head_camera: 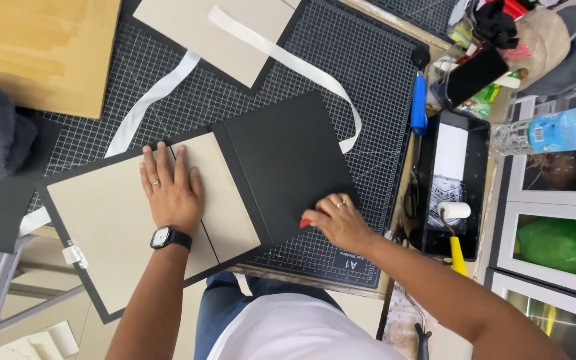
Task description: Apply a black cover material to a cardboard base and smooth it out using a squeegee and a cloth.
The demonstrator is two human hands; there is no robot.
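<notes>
Head view, placed from the cutting mat [341,60]: one folder cover [168,213] over its near-left corner, one black flap [288,160] folded across. Left hand [171,190] flat, fingers spread, on beige board. Right hand [341,220] pinching one red tool [305,223] against flap. Two white ribbons. One paint roller [453,223] beyond its right edge.

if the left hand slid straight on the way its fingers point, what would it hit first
The left hand lies flat on the beige board, fingers pointing up the mat. Past the board's black edge, it would probably first meet the white ribbon strip lying on the cutting mat.
</notes>
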